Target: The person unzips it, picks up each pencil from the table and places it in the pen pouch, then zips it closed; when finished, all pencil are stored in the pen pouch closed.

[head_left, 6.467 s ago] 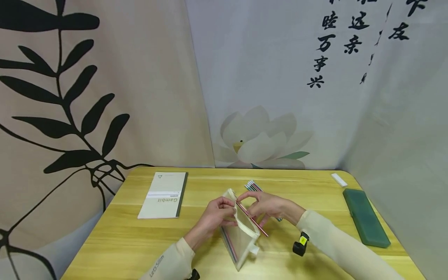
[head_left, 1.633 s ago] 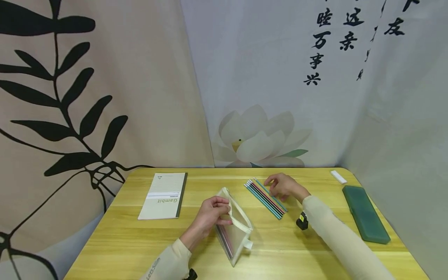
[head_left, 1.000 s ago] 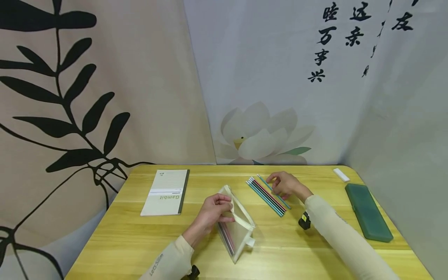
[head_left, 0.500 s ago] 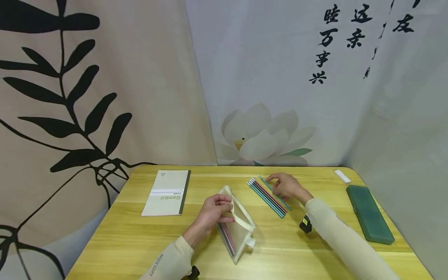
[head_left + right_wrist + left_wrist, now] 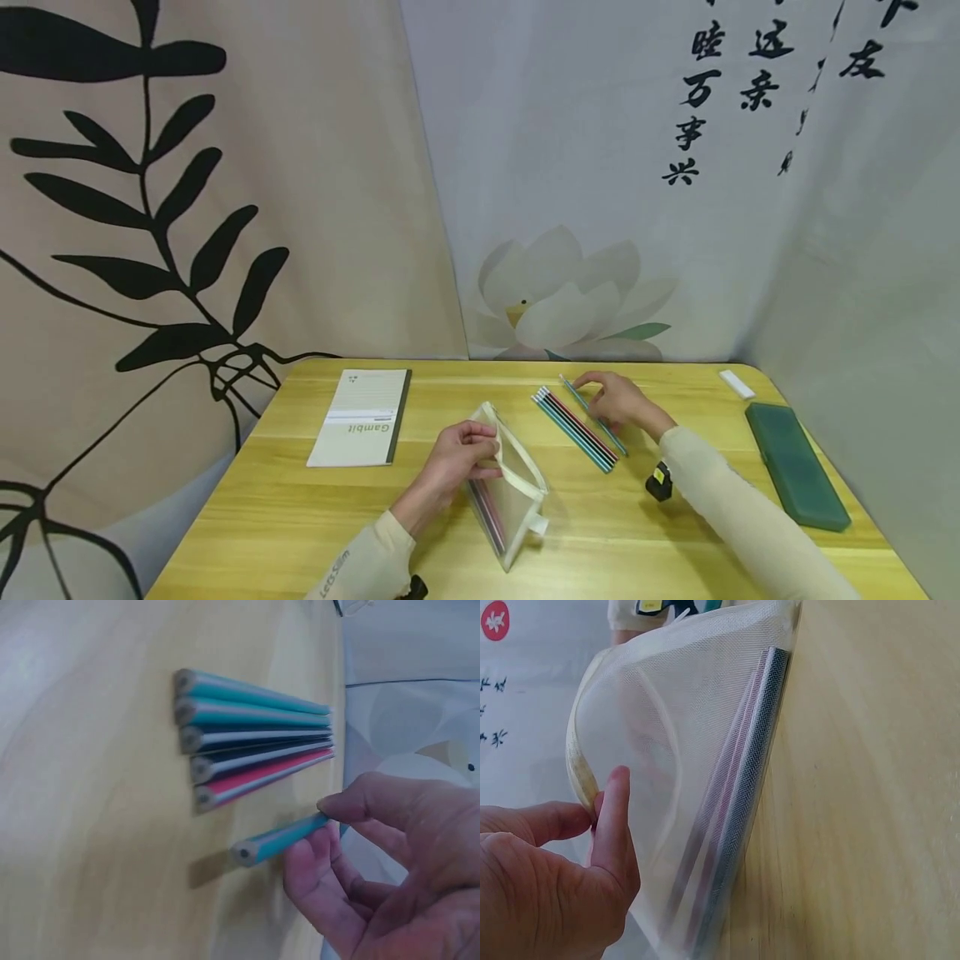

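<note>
My left hand pinches the rim of a cream mesh zip pouch, keeping its mouth spread. Through the mesh in the left wrist view, several pencils lie along the pouch's lower side. A teal pencil is pinched between thumb and fingers of my right hand, its near end raised over its shadow. Beside it, a row of several teal, black and red pencils lies on the table, slightly apart from the held one.
On the wooden table, a notebook marked Gambit lies left of the pouch. A green case and a small white eraser lie along the right edge. Printed curtains stand behind the table.
Earlier my right hand was at the pouch mouth with a red pencil; it then moved to the row on the table. The teal pencil has since come slightly away from the others.
</note>
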A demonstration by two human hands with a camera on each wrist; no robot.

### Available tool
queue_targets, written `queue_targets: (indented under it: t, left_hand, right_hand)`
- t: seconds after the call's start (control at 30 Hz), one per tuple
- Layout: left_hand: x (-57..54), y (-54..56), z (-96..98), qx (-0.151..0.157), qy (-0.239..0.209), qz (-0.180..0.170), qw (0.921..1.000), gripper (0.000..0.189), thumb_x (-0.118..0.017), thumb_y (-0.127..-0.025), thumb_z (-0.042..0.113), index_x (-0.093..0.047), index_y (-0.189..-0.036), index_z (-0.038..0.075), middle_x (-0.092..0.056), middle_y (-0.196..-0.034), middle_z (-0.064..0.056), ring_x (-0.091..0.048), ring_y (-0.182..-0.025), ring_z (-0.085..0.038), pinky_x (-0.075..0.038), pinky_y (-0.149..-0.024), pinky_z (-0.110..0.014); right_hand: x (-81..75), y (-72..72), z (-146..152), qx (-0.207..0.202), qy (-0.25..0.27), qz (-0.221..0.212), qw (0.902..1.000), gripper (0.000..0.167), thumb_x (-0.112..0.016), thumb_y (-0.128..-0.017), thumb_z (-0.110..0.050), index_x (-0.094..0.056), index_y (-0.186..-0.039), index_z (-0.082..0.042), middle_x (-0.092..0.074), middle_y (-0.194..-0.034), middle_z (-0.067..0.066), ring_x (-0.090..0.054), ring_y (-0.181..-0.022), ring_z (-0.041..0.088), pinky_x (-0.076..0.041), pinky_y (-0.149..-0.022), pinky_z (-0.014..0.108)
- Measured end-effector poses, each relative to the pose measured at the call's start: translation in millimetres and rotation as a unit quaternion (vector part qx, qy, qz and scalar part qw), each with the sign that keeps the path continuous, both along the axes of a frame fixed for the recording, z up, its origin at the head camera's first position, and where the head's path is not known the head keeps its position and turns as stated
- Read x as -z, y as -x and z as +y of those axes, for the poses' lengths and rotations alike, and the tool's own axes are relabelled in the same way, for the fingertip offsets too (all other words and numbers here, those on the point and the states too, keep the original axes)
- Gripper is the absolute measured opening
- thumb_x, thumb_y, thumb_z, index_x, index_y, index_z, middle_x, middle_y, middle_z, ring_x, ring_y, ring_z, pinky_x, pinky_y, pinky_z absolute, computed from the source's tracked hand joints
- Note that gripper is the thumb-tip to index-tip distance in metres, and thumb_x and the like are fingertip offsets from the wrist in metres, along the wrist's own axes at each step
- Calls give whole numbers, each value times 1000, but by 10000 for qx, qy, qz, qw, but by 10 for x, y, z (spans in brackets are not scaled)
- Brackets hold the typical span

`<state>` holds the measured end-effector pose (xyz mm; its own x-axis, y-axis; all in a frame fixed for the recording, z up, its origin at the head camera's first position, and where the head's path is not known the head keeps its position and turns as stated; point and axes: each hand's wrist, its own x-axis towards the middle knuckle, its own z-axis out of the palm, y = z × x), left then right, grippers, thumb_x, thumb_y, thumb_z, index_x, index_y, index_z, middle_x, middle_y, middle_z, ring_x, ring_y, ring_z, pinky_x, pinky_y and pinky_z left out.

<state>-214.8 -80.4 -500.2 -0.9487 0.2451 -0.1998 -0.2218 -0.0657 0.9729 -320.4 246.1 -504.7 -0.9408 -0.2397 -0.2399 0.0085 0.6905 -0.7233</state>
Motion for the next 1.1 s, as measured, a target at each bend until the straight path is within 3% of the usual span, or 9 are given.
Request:
queue_targets:
  t: [0.1,0.3,0.43,0.6,0.77,0.93,1.0,1.1]
  left_hand:
    - [-8,-5,-8,-7,-7,17,10000,35,-67,-92,-2,-58,-125,-11,-62,-101,-7,-66,-86,-17,-70,-76,-33]
    - [-27,0,-25,-7,0,29,10000,35,-67,-92,-2,-58,-125,-11,-62,-100,-7,-66,-86,-17,-70,-77,-33]
    - [-27,-13,-37,-24,20,41,10000,36,-67,-92,-3,-58,-125,-12,-62,-100,-7,-66,-85,-17,-70,-77,-33]
    - [-24,-17,-41,5,-1,26,10000,36,-67,-92,-2,-58,-125,-11,-63,-99,-6,-67,-85,-16,-70,-77,-34]
    - [-27,-28,-49,-4,-16,33,10000,38,-67,-91,-1,-58,-126,-12,-63,-98,-5,-66,-85,-16,-70,-77,-33]
    - [-23,-30,-63,-13,-23,63,10000,39,-67,-91,-1,-57,-127,-13,-62,-97,-5,-66,-86,-16,-70,-78,-34]
    - [-15,-24,-62,-26,-38,52,10000,39,-67,-91,-1,-57,-127,-13,-62,-97,-5,-67,-86,-16,-70,-79,-34]
    - [-4,-16,-64,-48,-46,34,10000,40,-67,-91,0,-57,-128,-13,-62,-98,-6,-67,-87,-17,-70,-79,-34]
  right_hand:
    - [-47,2,-11,-1,12,120,9999,57,-63,-91,-1,-61,-145,-20,-58,-68,4,-45,-51,14,-55,-46,34]
    - [-231,-117,-178,-163,9,718,9973,55,-69,-93,-4,-62,-144,-22,-67,-90,7,-57,-57,19,-64,-51,47]
    - [-325,-246,-368,-112,469,829,9954,57,-74,-93,-4,-62,-144,-26,-68,-97,11,-65,-63,29,-65,-54,52]
    - [-368,-344,-575,-61,1630,363,9859,60,-72,-93,-1,-60,-146,-25,-67,-97,11,-66,-72,32,-66,-57,51]
    - [-351,-424,-721,-345,2427,-467,9684,62,-67,-93,-1,-54,-151,-19,-64,-90,5,-58,-75,20,-62,-54,35]
    - [-317,-564,-895,-214,2682,-1101,9568,64,-68,-92,-3,-54,-152,-18,-69,-99,12,-61,-77,18,-60,-55,27]
    - [-309,-618,-966,-112,2750,-1192,9540,64,-68,-91,-4,-54,-152,-18,-68,-110,16,-65,-80,19,-61,-57,27]
    - [-310,-669,-1053,1,2838,-1214,9512,63,-67,-92,-4,-53,-152,-19,-68,-110,17,-68,-84,20,-62,-58,27]
